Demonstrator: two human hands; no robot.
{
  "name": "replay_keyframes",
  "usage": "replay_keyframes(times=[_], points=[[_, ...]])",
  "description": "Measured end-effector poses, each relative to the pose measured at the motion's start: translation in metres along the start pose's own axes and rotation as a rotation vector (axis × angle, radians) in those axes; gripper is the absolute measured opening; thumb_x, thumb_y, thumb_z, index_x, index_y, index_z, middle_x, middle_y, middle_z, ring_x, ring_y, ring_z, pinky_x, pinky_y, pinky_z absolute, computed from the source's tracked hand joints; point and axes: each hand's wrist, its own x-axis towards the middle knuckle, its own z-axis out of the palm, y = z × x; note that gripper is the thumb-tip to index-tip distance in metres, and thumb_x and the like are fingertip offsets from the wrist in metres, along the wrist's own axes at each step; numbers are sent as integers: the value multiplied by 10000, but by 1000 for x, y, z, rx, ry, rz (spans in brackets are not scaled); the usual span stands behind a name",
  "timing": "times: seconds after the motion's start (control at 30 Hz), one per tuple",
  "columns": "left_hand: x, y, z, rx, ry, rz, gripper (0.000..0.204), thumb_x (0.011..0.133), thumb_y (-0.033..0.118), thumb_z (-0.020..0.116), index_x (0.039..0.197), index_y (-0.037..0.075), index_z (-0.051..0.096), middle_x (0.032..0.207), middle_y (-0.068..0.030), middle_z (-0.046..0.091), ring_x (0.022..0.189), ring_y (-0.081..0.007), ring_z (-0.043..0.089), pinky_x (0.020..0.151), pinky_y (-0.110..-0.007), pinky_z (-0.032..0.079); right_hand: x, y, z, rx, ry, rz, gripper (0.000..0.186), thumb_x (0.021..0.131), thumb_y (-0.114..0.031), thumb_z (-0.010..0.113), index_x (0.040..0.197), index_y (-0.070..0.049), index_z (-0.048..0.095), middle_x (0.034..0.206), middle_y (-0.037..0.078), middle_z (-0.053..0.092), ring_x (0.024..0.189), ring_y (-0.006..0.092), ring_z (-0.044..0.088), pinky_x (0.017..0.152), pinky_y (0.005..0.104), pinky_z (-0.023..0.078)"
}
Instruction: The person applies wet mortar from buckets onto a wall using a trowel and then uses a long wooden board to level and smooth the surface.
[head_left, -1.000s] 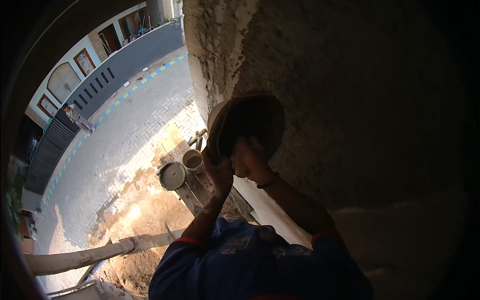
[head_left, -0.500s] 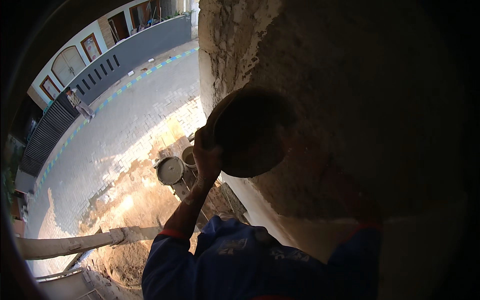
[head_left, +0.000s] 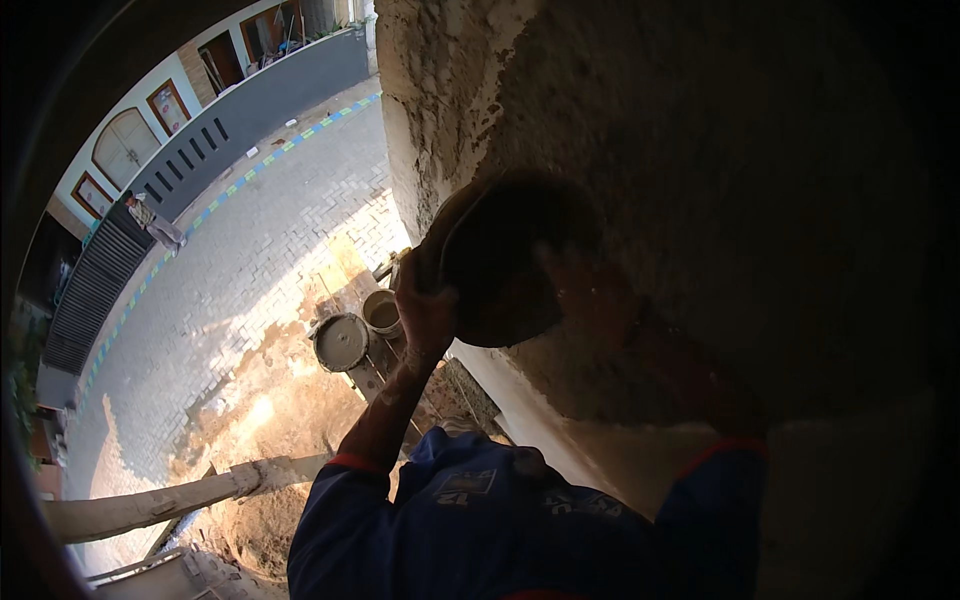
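A dark round bowl-like container [head_left: 500,250], its inside deep in shadow, is raised against the shaded, rough plastered wall [head_left: 690,170]. My left hand [head_left: 425,305] is closed on its left rim. My right hand [head_left: 585,295] is at its lower right, dim and hard to make out. Whether it grips the container or something inside it is hidden. Below the container, a wide round tub of grey mix [head_left: 340,342] and a smaller bucket [head_left: 383,312] stand on wooden planks [head_left: 350,280].
A horizontal pole [head_left: 150,508] crosses the lower left. Far below lie a sandy patch [head_left: 255,410] and a paved street [head_left: 220,290]. A person [head_left: 150,220] stands by the dark gate across the street, beside a grey boundary wall [head_left: 260,110].
The container has moved slightly right and up since a second ago. My right hand has shifted right, from near my left hand to the container's right side, into deeper shadow.
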Motion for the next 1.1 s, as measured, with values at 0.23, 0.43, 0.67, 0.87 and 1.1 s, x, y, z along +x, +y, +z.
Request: replay_keyframes(times=[0.23, 0.43, 0.67, 0.87, 1.1], points=[[7, 6, 0, 53, 9, -76, 434, 648, -19, 509, 1082, -11, 501, 969, -106, 584, 934, -165, 554, 840, -286, 432, -57, -2, 56, 785, -380, 209, 306, 860, -180, 485, 1138, -57, 518, 847, 131, 595, 703, 230, 598, 608, 350, 478], [6, 8, 5, 105, -51, -24, 458, 635, -21, 514, 1092, -4, 506, 968, -132, 595, 929, -196, 570, 842, -305, 437, 6, -5, 5, 92, -24, -140, 303, 825, -134, 482, 1097, -18, 549, 811, 81, 582, 732, 227, 578, 609, 348, 467], [13, 13, 14, 268, -34, -14, 484, 638, 3, 523, 1121, 33, 511, 934, -196, 620, 913, -323, 613, 787, -389, 468, -37, -15, 54, 487, -282, -140, 350, 774, -129, 496, 1104, -18, 534, 786, 83, 532, 685, 227, 528, 585, 362, 447], [5, 20, 15, 353, -95, -125, 480, 666, 49, 535, 1143, 92, 508, 951, -198, 622, 911, -348, 608, 775, -418, 474, -10, 19, -11, 60, -175, -51, 336, 787, -139, 488, 1095, -9, 520, 814, 105, 551, 695, 234, 544, 591, 382, 461], [6, 20, 19, 374, -50, -92, 515, 672, 70, 556, 1181, 115, 489, 994, -189, 616, 945, -346, 597, 795, -417, 475, -28, -13, 28, -106, -553, -21, 364, 832, -166, 475, 1159, -9, 496, 848, 114, 563, 772, 265, 560, 655, 419, 470]])
